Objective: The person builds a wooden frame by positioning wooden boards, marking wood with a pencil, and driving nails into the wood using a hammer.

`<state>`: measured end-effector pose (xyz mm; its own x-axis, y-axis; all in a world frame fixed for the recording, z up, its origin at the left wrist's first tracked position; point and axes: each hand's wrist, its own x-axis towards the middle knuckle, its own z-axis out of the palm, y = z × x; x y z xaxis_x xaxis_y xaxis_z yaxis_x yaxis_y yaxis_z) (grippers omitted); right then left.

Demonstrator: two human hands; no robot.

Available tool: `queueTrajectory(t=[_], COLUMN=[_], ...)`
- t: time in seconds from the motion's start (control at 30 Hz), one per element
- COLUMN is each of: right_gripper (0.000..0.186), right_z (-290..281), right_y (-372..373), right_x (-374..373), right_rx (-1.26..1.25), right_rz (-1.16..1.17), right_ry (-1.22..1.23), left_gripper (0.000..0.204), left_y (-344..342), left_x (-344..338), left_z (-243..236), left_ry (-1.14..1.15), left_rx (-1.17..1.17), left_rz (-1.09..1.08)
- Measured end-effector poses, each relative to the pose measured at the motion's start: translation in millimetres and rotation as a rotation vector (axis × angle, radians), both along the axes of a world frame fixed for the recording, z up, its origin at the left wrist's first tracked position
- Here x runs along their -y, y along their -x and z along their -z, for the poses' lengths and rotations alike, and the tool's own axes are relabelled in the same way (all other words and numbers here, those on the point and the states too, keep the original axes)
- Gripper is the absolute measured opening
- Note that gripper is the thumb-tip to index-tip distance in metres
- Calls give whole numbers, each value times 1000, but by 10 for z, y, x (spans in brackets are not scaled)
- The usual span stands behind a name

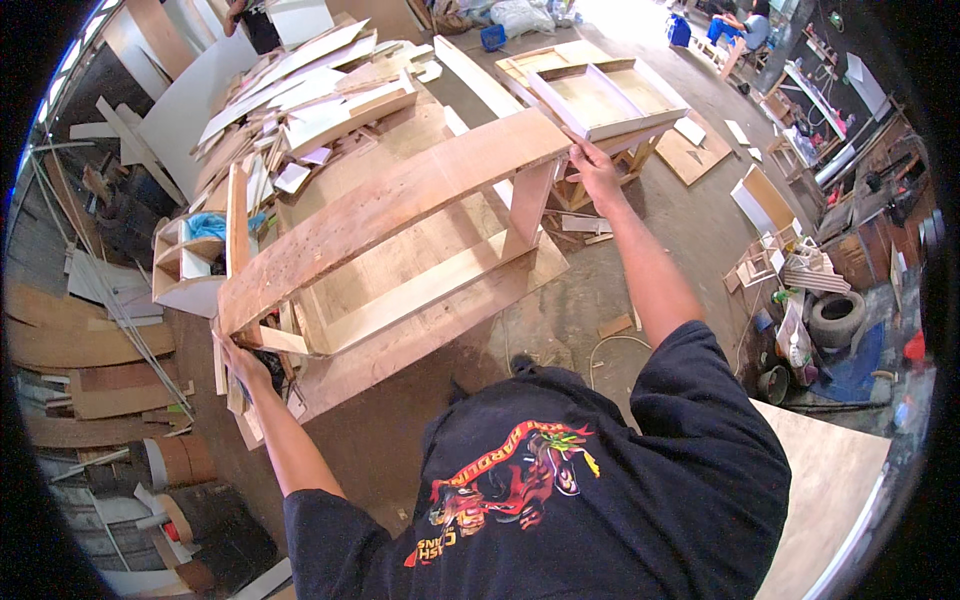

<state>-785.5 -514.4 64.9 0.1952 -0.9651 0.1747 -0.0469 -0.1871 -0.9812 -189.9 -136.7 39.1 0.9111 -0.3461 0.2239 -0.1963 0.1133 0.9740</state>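
A long rectangular wooden frame (395, 215) of pale and reddish boards stands on edge on the plywood-topped workbench (385, 362). It slants from near left to far right. At its far right upper corner, my right hand (596, 178) is closed around the end of the top board, thumb along the edge. My left hand (243, 367) grips the frame's near left end; the board and shadow partly hide its fingers. Through the frame's opening the bench top shows.
Offcut boards (310, 95) lie piled at the bench's far end. A divided wooden tray (610, 95) rests on a stand at the back right. Left of the bench sits a small compartmented box (190, 260). A tire (836, 318) lies among clutter at right. A person (742, 30) sits far back.
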Motion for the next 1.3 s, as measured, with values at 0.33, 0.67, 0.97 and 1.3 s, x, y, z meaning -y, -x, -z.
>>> queueTrajectory(t=[0.33, 0.67, 0.97, 1.3], right_gripper=[48, 44, 43, 63], right_z=[15, -324, -1136, -591], right_y=[-84, 35, -158, -429], right_x=[-92, 109, 478, 785], right_rx=[93, -191, -202, -681], right_rz=[-43, 59, 267, 192], right_ry=[84, 412, 356, 203], left_gripper=[64, 64, 60, 48], left_y=[68, -187, -277, -580], left_x=[-38, -293, -157, 231], left_z=[-183, -503, -1146, -668], left_ry=[-26, 29, 48, -569], left_rx=[-54, 171, 201, 301], left_rz=[71, 38, 18, 48])
